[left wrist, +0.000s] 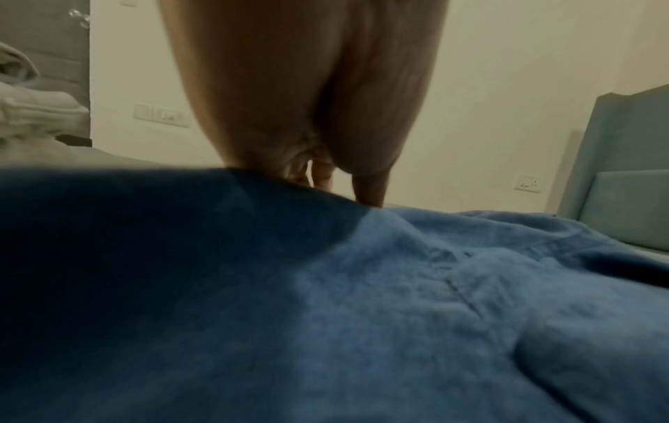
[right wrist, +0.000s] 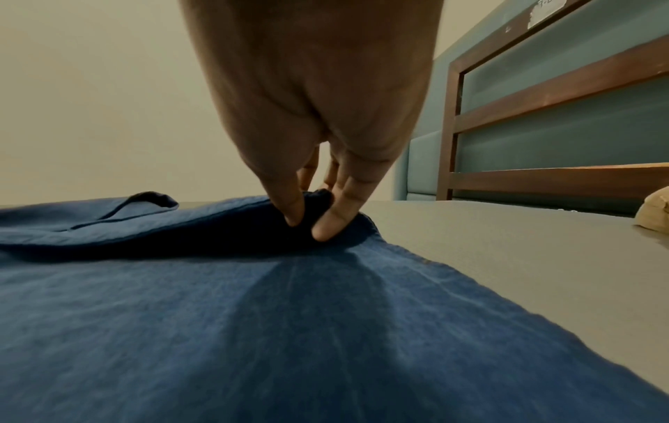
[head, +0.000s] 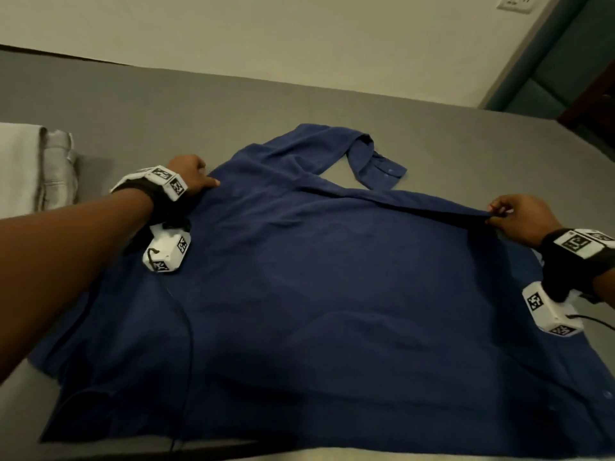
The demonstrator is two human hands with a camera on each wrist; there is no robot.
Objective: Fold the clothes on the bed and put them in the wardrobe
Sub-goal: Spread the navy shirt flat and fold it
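A blue shirt point(head: 316, 277) is spread flat across the grey bed point(head: 166, 104), its hem reaching the near edge. One sleeve point(head: 339, 191) is laid across the upper part of the shirt, and the other sleeve's cuff point(head: 379, 164) is seen doubled back toward the far edge. The shirt's right side is pinched by the right hand point(head: 519, 217); in the right wrist view the fabric is caught between thumb and fingertips point(right wrist: 326, 226) and lifted slightly off the bed. The shirt's left side is held by the left hand point(head: 191, 176), thumb laid on the cloth; the fingers are curled behind the fold, and whether the grip is fully closed on the fabric cannot be told from the left wrist view, where the fingers are hidden by the cloth. Light folded clothes point(head: 36, 168) are seen at the left edge of the bed, just beside the left forearm and apart from the shirt. A teal headboard point(right wrist: 579, 128) with a brown wooden frame is seen past the right edge, and a cream wall point(head: 266, 34) with a socket point(head: 515, 3) behind the far edge.
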